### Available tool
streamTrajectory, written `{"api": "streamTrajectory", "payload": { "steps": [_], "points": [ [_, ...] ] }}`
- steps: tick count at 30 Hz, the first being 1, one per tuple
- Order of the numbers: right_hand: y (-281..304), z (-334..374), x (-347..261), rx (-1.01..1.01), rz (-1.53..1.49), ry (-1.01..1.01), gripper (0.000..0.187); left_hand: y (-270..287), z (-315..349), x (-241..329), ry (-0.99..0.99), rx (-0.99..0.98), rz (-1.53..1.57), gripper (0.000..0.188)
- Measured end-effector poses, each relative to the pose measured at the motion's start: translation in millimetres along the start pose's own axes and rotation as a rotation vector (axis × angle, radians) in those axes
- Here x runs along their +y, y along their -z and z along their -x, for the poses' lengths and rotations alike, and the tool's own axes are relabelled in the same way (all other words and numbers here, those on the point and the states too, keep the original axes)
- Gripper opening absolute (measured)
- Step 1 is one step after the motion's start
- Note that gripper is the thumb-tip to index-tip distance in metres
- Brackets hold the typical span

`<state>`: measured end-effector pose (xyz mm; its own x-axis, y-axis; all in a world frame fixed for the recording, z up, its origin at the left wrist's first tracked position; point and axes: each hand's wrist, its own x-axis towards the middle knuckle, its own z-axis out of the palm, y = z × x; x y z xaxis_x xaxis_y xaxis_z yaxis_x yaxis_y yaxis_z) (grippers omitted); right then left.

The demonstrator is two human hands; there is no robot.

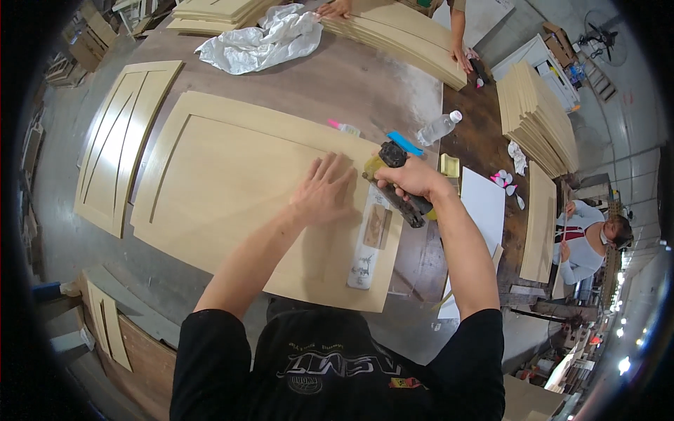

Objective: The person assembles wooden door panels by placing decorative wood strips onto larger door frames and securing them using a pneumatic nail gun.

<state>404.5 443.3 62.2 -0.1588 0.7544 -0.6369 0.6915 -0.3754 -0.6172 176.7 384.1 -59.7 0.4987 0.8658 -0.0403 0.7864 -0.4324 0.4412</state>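
Note:
A large pale cream door panel (232, 175) with a recessed centre lies on the table before me. My left hand (324, 191) rests flat on it, fingers stretched out. In my right hand (415, 178) is a black-and-yellow handheld tool (404, 203), shaped like a nail gun, held over the panel's right edge. My grip hides part of it, and I cannot tell whether its tip touches the panel. Just left of and below the tool, a white printed strip (362, 270) lies on the panel's right side, with a small brown wooden block (378, 226) on it.
Beyond the panel are a blue strip (405, 143), a clear plastic bottle (439, 128) and a pink-capped bottle (344, 128). A crumpled white plastic bag (263, 40) lies farther back. Another person's hand (461, 59) touches stacked panels (400, 35). A person (584, 238) works at right.

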Motion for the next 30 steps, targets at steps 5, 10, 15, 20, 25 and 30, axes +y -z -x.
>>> {"api": "streamTrajectory", "payload": {
  "steps": [5,10,15,20,25,30],
  "points": [
    [2,-4,10,-0.038,-0.03,-0.024,0.04,5,1,3,0.024,-0.056,-0.012,0.1],
    [4,-5,14,-0.046,-0.053,-0.007,0.042,6,2,2,0.002,-0.019,-0.015,0.101],
    [8,-13,26,-0.018,0.003,-0.046,0.053,9,0,2,0.004,-0.027,-0.01,0.102],
    [8,-15,26,-0.023,-0.026,-0.037,0.055,6,-1,-1,-0.007,-0.007,-0.016,0.103],
    [8,-7,16,-0.047,0.035,-0.166,0.056,6,2,3,-0.014,-0.016,-0.019,0.102],
    [-2,54,6,0.004,-0.204,0.101,0.061,-9,10,-2,-0.035,0.089,0.011,0.096]
  ]
}}
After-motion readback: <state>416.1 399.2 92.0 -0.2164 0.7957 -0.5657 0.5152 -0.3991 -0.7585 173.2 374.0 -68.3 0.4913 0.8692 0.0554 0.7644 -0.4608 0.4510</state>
